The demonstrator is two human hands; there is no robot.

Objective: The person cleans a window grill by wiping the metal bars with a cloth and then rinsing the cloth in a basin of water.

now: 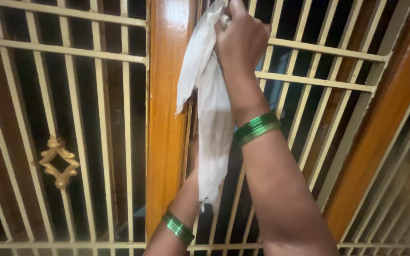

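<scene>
Wiping step underway, by the look of it: right hand (243,40) closed tight on a white cloth (209,114), pressing its bunched top against the cream window grille (319,83) beside the glossy wooden post (167,118). Left hand is hidden behind the cloth, grip unclear; only its forearm with green bangles (179,228) shows. Next move likely calls for dragging the cloth along a bar while keeping the grasp firm. Cloth looks thin, creased, slightly greyed, hanging limp down between both arms.
</scene>
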